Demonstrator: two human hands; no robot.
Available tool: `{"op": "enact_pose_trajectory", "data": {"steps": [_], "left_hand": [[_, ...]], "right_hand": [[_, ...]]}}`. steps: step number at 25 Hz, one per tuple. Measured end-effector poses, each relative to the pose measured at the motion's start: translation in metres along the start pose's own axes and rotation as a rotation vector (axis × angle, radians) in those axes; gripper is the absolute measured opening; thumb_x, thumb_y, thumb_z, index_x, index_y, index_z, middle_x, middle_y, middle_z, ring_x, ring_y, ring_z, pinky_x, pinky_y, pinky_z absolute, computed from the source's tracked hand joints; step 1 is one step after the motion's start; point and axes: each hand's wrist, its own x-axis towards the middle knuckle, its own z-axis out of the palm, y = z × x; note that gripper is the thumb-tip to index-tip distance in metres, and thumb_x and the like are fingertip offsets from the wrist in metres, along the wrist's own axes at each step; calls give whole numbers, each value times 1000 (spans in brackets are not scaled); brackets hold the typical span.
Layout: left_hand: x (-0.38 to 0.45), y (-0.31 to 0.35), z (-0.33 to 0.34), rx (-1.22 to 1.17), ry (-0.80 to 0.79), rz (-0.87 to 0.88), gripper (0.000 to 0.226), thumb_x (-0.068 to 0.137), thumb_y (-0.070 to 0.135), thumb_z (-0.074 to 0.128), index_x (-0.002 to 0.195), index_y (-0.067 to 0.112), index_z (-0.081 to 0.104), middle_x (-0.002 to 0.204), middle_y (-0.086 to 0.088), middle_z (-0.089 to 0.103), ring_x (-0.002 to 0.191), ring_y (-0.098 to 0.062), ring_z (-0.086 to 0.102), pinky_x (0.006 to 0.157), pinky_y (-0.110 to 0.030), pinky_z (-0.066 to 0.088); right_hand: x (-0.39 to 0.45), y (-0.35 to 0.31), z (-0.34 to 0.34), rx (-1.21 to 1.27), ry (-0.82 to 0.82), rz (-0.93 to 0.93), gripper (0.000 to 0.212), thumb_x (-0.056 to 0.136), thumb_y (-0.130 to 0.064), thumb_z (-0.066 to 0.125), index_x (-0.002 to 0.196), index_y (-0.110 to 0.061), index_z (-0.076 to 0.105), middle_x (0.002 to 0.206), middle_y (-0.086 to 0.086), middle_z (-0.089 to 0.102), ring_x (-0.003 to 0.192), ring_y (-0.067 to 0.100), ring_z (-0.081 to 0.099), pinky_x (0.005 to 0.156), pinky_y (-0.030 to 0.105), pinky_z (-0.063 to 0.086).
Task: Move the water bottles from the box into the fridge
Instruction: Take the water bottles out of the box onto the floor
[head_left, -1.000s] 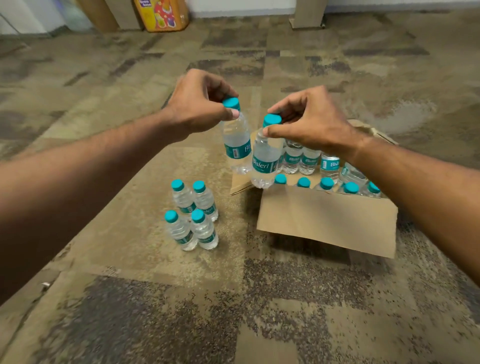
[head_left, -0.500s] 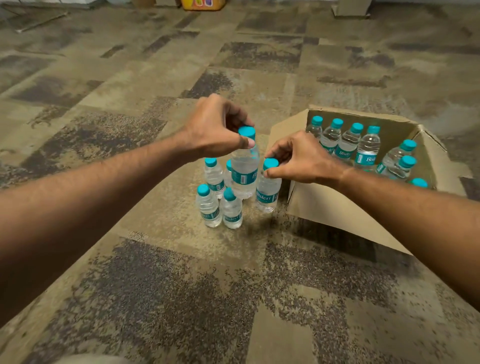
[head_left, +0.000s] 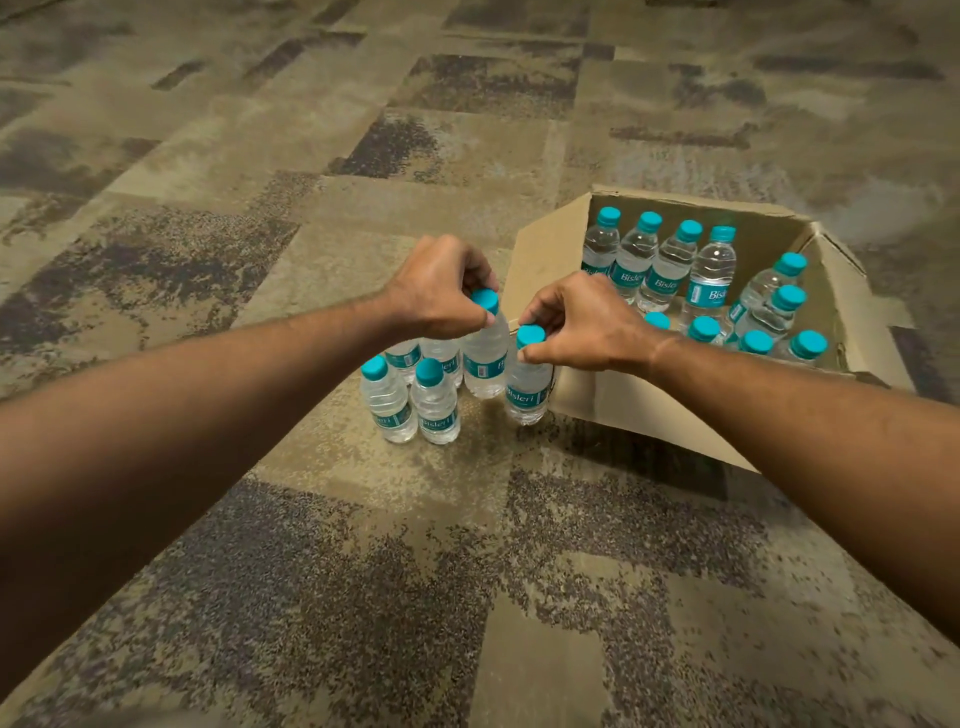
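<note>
Box on my right, floor cluster straight below my hands
Box (head_left: 644, 410) sits open with bottles upright; my left hand (head_left: 439, 288) pinches one bottle (head_left: 485, 358) by its cap, my right hand (head_left: 582, 325) another (head_left: 527, 387), both upright beside the four bottles on the floor (head_left: 410, 395)

You have two clear bottles with teal caps held upright at mid-frame: one (head_left: 485, 349) in your left hand (head_left: 439, 288), one (head_left: 529, 382) in your right (head_left: 584, 325), both pinched at the cap. Four more (head_left: 410, 395) stand just left of them on the carpet. The open cardboard box (head_left: 649, 410), right of centre, holds about a dozen (head_left: 675, 265), some upright, some tilted.
</note>
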Motion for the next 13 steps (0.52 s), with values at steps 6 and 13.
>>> {"op": "enact_pose_trajectory", "data": {"steps": [6, 13], "left_hand": [[-3, -24, 40, 124, -136, -19, 32, 69, 8, 78, 101, 9, 71, 93, -2, 71, 83, -12, 66, 69, -16, 51], [-7, -36, 46, -106, -122, -108, 41, 70, 8, 84, 108, 11, 69, 101, -2, 71, 92, -11, 67, 84, -23, 56]], "right_hand": [[0, 18, 28, -31, -71, 31, 35, 68, -15, 85, 101, -13, 74, 91, -3, 74, 78, 3, 68, 74, 18, 58], [0, 23, 31, 47, -65, 23, 44, 70, -19, 86, 110, -11, 70, 100, 0, 73, 87, 5, 68, 82, 22, 58]]}}
